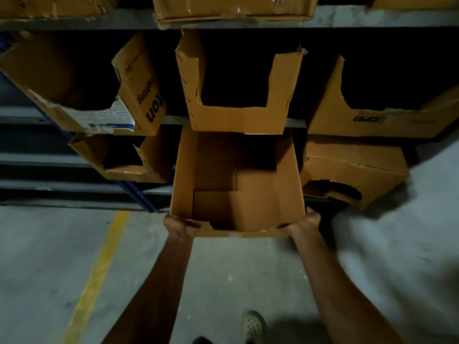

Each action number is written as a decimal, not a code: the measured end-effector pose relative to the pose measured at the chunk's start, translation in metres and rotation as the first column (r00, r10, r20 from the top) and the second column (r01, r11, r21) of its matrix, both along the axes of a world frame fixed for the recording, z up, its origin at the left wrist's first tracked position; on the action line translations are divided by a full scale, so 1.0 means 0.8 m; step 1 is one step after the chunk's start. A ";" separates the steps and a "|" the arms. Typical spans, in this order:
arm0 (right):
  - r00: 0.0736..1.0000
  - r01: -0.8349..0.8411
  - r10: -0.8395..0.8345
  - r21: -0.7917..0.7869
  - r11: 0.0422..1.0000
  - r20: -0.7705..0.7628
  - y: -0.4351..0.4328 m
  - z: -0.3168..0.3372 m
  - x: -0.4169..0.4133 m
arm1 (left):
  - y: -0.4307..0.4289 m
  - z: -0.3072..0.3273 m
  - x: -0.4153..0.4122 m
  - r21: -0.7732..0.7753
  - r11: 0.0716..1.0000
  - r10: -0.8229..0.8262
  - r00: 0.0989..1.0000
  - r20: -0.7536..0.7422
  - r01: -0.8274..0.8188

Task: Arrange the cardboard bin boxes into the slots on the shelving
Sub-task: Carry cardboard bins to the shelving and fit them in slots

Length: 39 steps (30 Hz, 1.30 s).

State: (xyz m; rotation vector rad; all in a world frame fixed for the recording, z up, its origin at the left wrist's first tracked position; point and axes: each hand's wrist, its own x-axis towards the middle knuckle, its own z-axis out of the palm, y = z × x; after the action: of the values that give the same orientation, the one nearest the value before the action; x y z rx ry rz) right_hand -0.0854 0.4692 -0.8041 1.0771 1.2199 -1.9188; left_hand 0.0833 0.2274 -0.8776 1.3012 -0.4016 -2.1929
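two bare arms reach straight out over the grey floor (236, 269). the left hand (180, 225) grips the near left corner of the open brown cardboard bin box (248, 184). the right hand (304, 223) grips the near right corner. both have fingers curled round the edge. the box has its open top up, and its long side runs away into a low slot of the grey metal shelving (347, 17). a torn brown box (124, 157) sits near on its left. a crushed brown box with a hole (352, 170) sits just beside its right. a cut-front brown box (238, 117) hangs over its far end.
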 end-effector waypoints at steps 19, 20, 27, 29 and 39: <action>0.950 0.309 -0.308 -0.265 0.913 0.049 -0.143 0.016 -0.092 | -0.103 0.018 -0.112 0.065 0.988 -0.118 0.951 -0.286 0.142; 0.950 0.310 -0.307 -0.271 0.911 0.056 -0.151 0.013 -0.102 | -0.114 0.015 -0.119 0.081 0.986 -0.119 0.950 -0.290 0.148; 0.950 0.296 -0.313 -0.344 0.891 0.009 -0.185 0.012 -0.126 | -0.169 0.007 -0.167 0.119 0.971 -0.179 0.962 -0.205 0.206; 0.954 0.283 -0.301 -0.333 0.899 -0.001 -0.190 0.009 -0.130 | -0.175 0.006 -0.175 0.112 0.972 -0.186 0.965 -0.183 0.209; 0.977 0.193 -0.207 -0.219 0.957 -0.045 -0.188 0.008 -0.137 | -0.151 0.002 -0.172 0.188 0.957 -0.170 0.953 -0.251 0.220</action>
State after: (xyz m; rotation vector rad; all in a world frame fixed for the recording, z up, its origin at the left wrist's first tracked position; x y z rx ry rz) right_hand -0.1954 0.3189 -0.7975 1.0618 0.9413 -2.1994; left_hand -0.0545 0.1064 -0.8763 1.1319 -0.2141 -2.5836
